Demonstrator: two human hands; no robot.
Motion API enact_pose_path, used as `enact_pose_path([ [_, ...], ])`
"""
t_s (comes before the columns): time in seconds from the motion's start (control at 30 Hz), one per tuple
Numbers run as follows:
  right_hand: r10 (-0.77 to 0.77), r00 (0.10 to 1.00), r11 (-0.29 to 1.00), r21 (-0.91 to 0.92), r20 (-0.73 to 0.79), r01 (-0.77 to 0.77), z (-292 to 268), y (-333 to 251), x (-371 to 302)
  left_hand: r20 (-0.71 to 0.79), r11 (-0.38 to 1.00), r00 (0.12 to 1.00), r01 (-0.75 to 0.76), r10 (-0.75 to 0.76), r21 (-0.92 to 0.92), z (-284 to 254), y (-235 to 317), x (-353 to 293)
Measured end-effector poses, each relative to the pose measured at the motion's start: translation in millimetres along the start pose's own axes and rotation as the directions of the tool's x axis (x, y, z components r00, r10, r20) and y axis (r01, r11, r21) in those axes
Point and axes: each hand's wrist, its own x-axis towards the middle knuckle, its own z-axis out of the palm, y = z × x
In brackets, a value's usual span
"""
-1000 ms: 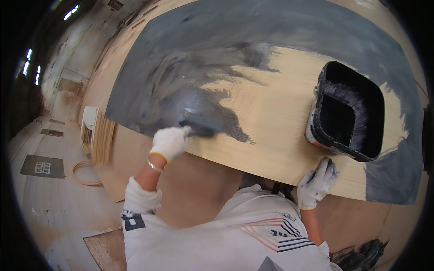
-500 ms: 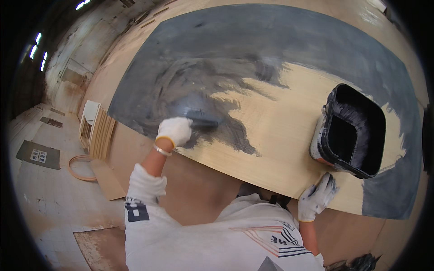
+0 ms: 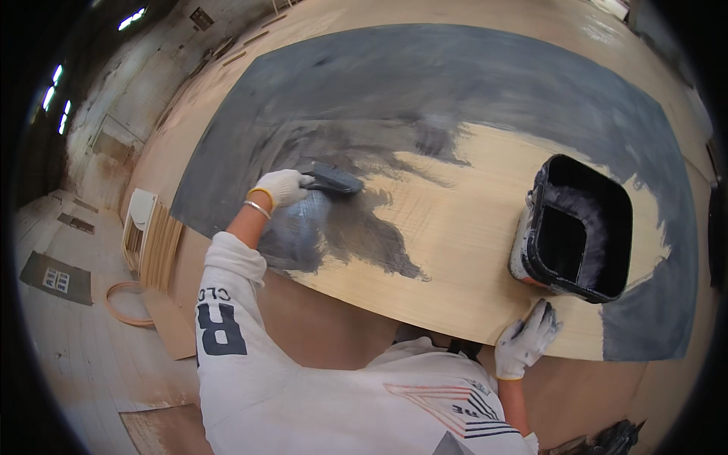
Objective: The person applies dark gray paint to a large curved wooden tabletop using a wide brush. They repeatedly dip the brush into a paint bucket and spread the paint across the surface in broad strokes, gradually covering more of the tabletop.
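Observation:
My left hand, in a white knit glove with a yellow cuff, grips a wide dark brush by its handle. The brush lies over the dark grey coating on a large wooden board. Pale bare wood shows across the board's middle and near edge, with grey around it. On the right my right hand, in a smudged white glove, rests with its fingers stretched out on the near edge. Just beyond it stands a squarish black bucket, its inner walls smeared with dark paint.
A stack of wooden strips stands beyond the board's left end. A round hoop and a dark sheet lie on the floor at left. Dark crumpled material lies at the lower right.
My left hand has swept the brush away from me and slightly left over the grey area. My right hand keeps its place beside the bucket. The whole view has shifted a little.

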Motion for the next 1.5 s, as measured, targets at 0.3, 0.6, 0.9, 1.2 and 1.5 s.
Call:
enact_pose_path([
  [0.3, 0.017, 0.999, 0.999, 0.029, -0.041, -0.016, 0.6, -2.8, 3.2, 0.05, 0.999, 0.999, -0.004, 0.001, 0.05, -14.6, 0.4, 7.2],
  [0.6, 0.011, 1.0, 0.999, 0.039, -0.02, -0.01, -1.4, 0.1, 4.4, 0.132, 0.996, 0.987, -0.086, 0.088, -0.021, -47.8, 59.5, 4.4],
  [0.9, -0.008, 0.999, 0.995, 0.094, -0.033, 0.011, -4.8, 2.3, 3.7, 0.186, 0.993, 0.976, -0.119, 0.114, 0.016, -41.7, 58.7, 19.9],
  [1.2, -0.007, 1.0, 0.993, 0.116, -0.011, 0.008, -8.6, 2.1, 4.7, 0.19, 0.985, 0.974, -0.142, 0.122, 0.094, -48.6, 83.0, 55.2],
  [1.5, -0.024, 1.0, 0.99, 0.136, -0.001, 0.024, -10.7, 3.9, 4.8, 0.049, 0.967, 0.971, -0.236, 0.232, 0.095, -38.2, 94.4, 100.4],
])
